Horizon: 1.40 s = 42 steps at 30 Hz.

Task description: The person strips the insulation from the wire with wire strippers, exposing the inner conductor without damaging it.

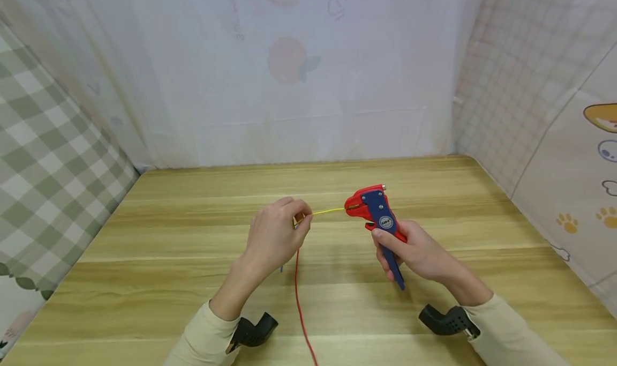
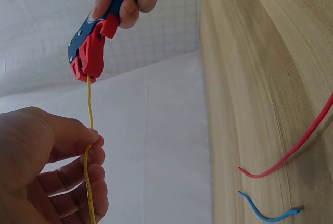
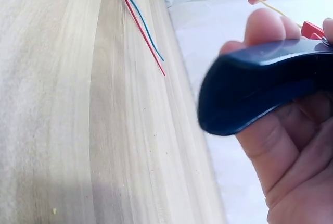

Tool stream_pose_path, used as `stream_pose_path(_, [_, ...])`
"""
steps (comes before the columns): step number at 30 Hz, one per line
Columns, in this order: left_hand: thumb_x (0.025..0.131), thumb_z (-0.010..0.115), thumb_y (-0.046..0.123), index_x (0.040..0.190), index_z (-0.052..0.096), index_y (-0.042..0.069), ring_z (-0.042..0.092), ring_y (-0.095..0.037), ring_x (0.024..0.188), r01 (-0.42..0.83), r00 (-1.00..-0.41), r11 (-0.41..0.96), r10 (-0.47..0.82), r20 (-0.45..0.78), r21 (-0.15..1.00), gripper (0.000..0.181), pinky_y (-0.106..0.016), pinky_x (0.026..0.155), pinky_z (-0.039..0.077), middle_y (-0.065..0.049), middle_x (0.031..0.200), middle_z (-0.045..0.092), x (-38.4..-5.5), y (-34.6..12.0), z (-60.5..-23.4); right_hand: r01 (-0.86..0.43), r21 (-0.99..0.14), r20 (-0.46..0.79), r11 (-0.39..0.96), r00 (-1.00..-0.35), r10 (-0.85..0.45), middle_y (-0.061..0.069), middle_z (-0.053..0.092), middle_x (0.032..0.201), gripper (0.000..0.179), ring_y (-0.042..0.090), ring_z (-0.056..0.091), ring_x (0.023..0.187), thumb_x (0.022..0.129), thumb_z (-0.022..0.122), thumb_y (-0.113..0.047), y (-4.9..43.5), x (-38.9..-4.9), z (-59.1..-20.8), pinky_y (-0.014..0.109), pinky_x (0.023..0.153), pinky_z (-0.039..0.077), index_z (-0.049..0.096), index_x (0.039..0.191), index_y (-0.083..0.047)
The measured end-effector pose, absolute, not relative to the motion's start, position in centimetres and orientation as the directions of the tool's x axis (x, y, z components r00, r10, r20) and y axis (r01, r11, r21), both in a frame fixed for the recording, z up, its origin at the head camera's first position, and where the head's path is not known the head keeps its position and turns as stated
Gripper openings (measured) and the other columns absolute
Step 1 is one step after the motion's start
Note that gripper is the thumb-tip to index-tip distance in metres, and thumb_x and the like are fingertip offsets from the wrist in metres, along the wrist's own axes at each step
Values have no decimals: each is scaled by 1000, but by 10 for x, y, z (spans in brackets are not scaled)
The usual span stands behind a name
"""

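Observation:
My left hand (image 1: pixel 277 229) pinches a thin yellow wire (image 1: pixel 329 211) between thumb and fingertips above the table. From there the wire runs right, its end inside the red jaws of a blue and red wire stripper (image 1: pixel 378 208). My right hand (image 1: pixel 409 248) grips the stripper's handles, holding it raised and tilted. In the left wrist view the yellow wire (image 2: pixel 89 101) stretches straight between the pinching fingers and the tool's nose. What lies inside the jaws is hidden. The right wrist view shows the dark blue handle (image 3: pixel 250 86) up close in the curled fingers.
On the wooden table (image 1: pixel 193 259) lie a red wire (image 1: pixel 300 307) and a short blue wire (image 2: pixel 268 216), side by side near the left hand. White sheeting (image 1: pixel 299 119) hangs behind the table's back edge. Checked and patterned cloths flank both sides.

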State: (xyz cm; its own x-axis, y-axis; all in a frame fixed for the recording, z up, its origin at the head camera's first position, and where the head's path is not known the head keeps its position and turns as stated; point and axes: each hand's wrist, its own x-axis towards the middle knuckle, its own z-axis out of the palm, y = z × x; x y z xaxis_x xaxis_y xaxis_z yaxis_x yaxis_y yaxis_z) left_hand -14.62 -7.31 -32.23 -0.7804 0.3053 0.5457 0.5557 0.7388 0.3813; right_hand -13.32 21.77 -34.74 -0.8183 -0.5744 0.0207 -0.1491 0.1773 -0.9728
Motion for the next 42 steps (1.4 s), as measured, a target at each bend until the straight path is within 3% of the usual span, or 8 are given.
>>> stream_pose_path(11, [88,74,4,78,75,16,51,-8,58,559,-789,726,316,527,401,16,-22,49,39,7,75,67,-148,-77,-324,-194,-953,39,232,-841,-540,21,60,69,28,27,64,49,114,46,-20,210,-129,-346,42,48,56,53,99,3])
stream_pose_path(22, [89,76,8,82,78,15,55,-8,64,523,-836,727,336,434,445,11,-26,58,44,10,76,69,-149,-87,-320,-188,-945,30,268,-864,-503,16,60,65,29,26,61,45,113,50,-22,199,-129,-350,39,46,54,54,98,2])
stream_pose_path(30, [90,79,11,84,79,15,53,-7,63,525,-842,725,366,396,446,7,-25,59,43,10,75,69,-153,-94,-317,-152,-944,0,293,-888,-461,7,60,64,34,23,60,46,112,54,-26,192,-132,-355,37,45,52,54,107,8])
stream_pose_path(42, [91,79,10,84,77,16,50,-4,60,563,-822,675,402,403,476,10,-23,58,43,11,72,65,-153,-97,-311,-148,-975,30,166,-828,-560,13,67,76,25,24,69,60,113,49,-19,202,-135,-357,43,59,63,52,111,5])
